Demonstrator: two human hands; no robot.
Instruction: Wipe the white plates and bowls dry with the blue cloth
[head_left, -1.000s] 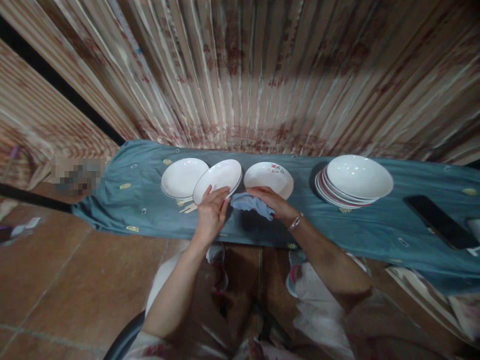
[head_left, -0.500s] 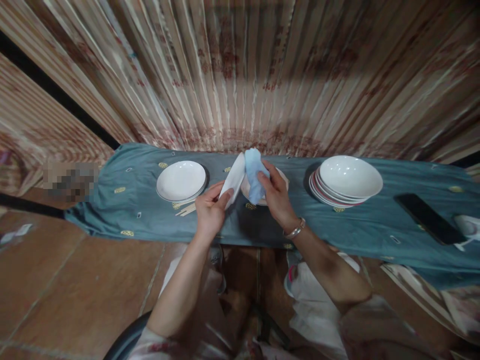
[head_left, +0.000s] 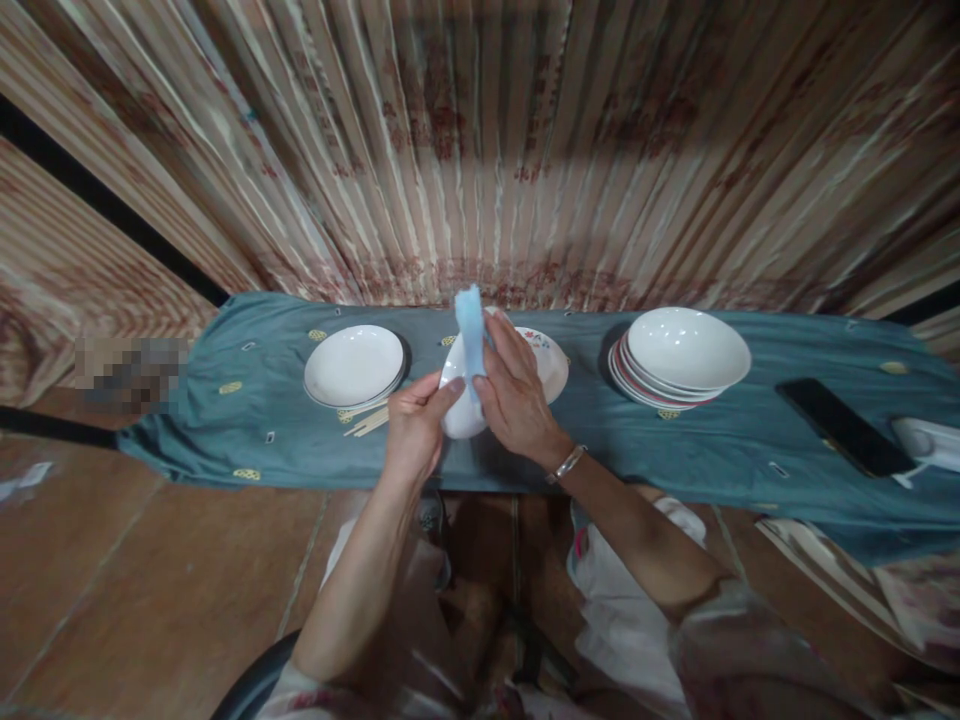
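My left hand [head_left: 417,420] grips the left edge of a white dish [head_left: 461,413], thumb on its face, and holds it tilted above the table. A light blue cloth [head_left: 470,325] is pinched in my right hand [head_left: 517,395] and pressed against that dish. The right hand covers much of the dish, so whether it is a plate or a shallow bowl I cannot tell. Behind the right hand, a white plate with a floral pattern [head_left: 551,365] lies on the table, partly hidden.
Stacked white plates [head_left: 354,365] stand at the left, with wooden chopsticks [head_left: 367,422] just in front. To the right are stacked bowls [head_left: 688,350], a black phone [head_left: 844,425] and a white object [head_left: 934,445]. A green cloth [head_left: 247,400] covers the table; a pleated curtain [head_left: 465,150] hangs behind.
The dish has turned from nearly edge-on to show more of its face. My right hand has moved left with the cloth, onto the dish, uncovering more of the floral plate.
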